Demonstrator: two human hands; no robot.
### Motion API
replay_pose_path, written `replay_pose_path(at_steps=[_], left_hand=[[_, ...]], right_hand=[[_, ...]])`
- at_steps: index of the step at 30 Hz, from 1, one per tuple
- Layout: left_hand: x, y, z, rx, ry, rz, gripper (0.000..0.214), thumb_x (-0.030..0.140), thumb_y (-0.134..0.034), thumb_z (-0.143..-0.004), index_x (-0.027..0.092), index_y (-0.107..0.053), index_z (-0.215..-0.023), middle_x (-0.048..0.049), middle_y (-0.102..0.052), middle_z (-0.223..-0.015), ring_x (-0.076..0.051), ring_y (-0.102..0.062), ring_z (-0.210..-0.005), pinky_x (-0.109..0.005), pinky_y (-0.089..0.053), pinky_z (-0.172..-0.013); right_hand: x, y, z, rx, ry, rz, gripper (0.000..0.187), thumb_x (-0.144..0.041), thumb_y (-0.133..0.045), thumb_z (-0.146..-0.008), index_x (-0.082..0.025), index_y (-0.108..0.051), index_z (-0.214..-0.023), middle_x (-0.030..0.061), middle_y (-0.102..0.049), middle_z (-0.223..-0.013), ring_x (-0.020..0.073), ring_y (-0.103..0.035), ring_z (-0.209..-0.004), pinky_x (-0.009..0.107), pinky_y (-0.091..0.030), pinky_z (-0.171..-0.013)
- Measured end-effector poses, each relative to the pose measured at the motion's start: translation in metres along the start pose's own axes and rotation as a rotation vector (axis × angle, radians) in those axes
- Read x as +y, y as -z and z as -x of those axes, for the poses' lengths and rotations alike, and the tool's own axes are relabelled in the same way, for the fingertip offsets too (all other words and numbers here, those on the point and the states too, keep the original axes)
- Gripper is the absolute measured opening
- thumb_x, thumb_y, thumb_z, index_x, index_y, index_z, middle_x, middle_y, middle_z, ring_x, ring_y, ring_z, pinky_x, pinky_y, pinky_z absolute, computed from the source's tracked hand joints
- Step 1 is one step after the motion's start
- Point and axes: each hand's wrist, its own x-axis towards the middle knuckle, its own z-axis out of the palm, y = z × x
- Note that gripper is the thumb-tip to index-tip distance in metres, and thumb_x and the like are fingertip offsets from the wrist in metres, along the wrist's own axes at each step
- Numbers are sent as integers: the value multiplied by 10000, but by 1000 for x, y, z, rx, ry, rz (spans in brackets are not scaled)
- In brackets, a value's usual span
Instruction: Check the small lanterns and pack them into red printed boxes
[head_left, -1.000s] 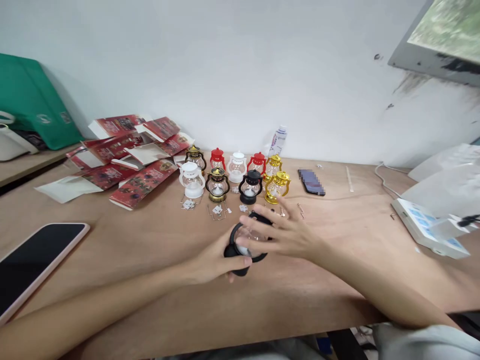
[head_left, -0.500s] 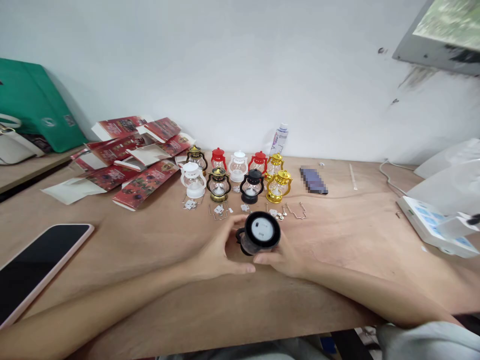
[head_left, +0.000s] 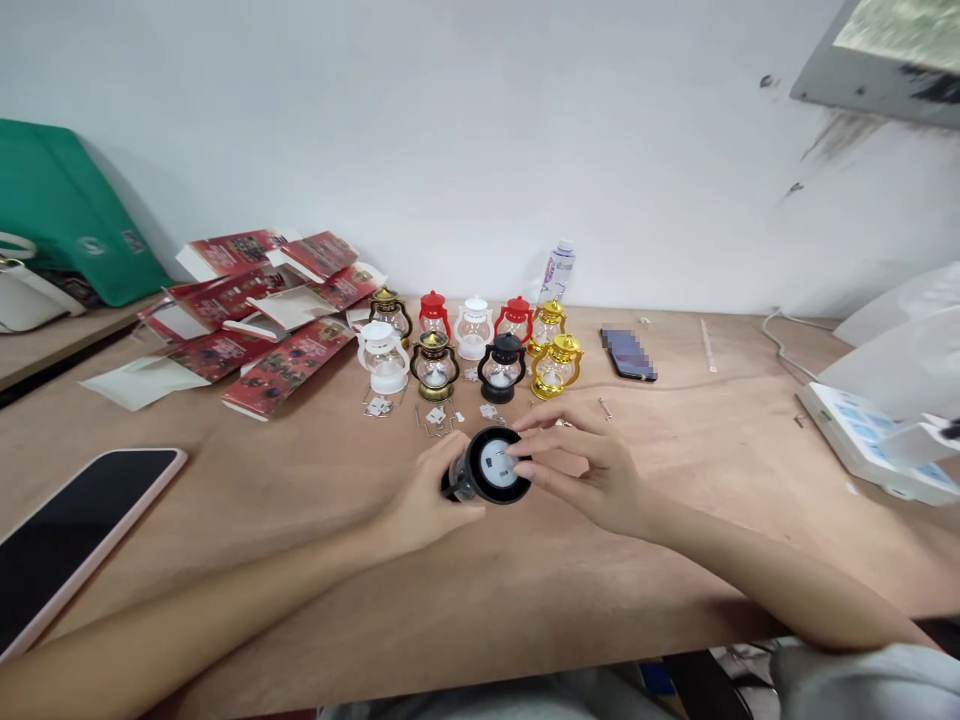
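Note:
A small black lantern (head_left: 507,489) is tipped over so that its round base, with a white disc in the centre, faces me. My left hand (head_left: 427,500) is closed around its clear body. Over the right side of the base, my right hand (head_left: 592,470) has its fingers stretched out and apart, the tips at the white disc. Beyond the hands stand several lanterns, among them another black lantern (head_left: 502,370), a gold lantern (head_left: 556,368), a bronze lantern (head_left: 435,368) and a white lantern (head_left: 384,358). Bent wire pieces (head_left: 435,425) and small white tags (head_left: 379,407) lie before them.
Flattened red boxes (head_left: 292,365) pile up at the back left. A large phone (head_left: 82,530) lies at the left, a smaller phone (head_left: 628,354) at the back right. A bottle (head_left: 557,272) leans by the wall. A power strip (head_left: 874,440) is at the right.
The lantern has shifted left and turned somewhat, now in my left hand. My right hand has let go of its side and moved over the base with fingers extended.

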Motion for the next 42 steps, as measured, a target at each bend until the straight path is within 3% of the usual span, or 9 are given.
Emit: replay_pose_path(at_steps=[5,11,19,24,26,30,32,37,42], left_hand=[[4,1,0,-61,-11,-70,215,236,-608,-634,155,-544,-823,-57,-612,-930,-234,-577,-914,-355,-464,-822],[11,2,0,-144,14,-120,211,202,-571,-662,157,-513,-860,17,-547,-749,-139,-500,-680,-239,-384,-625],[6,1,0,-207,33,-31,321,181,-547,-698,156,-537,-1018,-10,-605,-894,-167,-545,-841,-262,-423,-744],[-2,-1,0,-185,42,-23,163,220,-573,-699,153,-532,-841,9,-545,-764,-135,-495,-725,-235,-408,-665],[-4,-1,-1,-175,57,-12,130,232,-568,-706,153,-510,-791,19,-505,-726,-115,-449,-681,-216,-380,-617],[-4,-2,-2,-183,79,3,121,228,-557,-686,150,-505,-763,24,-479,-712,-106,-420,-670,-205,-361,-594],[-2,-2,-2,-185,93,4,127,226,-556,-680,149,-511,-770,24,-484,-712,-108,-425,-672,-207,-367,-597],[2,-2,-3,-177,98,15,123,226,-555,-672,151,-509,-760,23,-483,-698,-108,-427,-654,-203,-364,-582],[4,0,-4,-185,97,19,121,235,-549,-681,153,-509,-761,30,-474,-680,-102,-414,-633,-197,-351,-562]], right_hand=[[0,0,-4,5,9,32,95,-245,-660,-853,-221,-712,-929,34,-671,-937,143,-630,-875,301,-520,-803],[2,2,-5,-68,-37,13,115,-293,-615,-884,-231,-693,-828,35,-663,-946,153,-630,-851,317,-522,-771],[1,-3,-1,-96,75,236,143,-234,-422,-967,-193,-524,-876,67,-624,-822,177,-569,-742,316,-474,-662],[9,21,-12,-5,-164,155,131,-289,-398,-977,-212,-465,-895,25,-610,-792,142,-575,-691,267,-453,-630],[15,43,-21,-156,-263,223,131,-286,-430,-959,-207,-494,-877,14,-616,-764,140,-569,-676,265,-437,-633],[39,80,-34,-669,-514,583,146,-160,-505,-848,-199,-579,-728,27,-662,-768,169,-573,-696,271,-371,-604],[58,88,-36,-798,-637,677,156,-117,-512,-799,-199,-622,-724,39,-691,-821,191,-601,-769,272,-368,-611],[104,88,-33,-916,-734,624,124,-149,-578,-768,-175,-685,-712,46,-724,-790,188,-647,-772,254,-419,-622],[115,92,-31,-915,-758,616,234,-136,-498,-807,-164,-729,-799,59,-747,-830,185,-670,-787,252,-451,-672]])
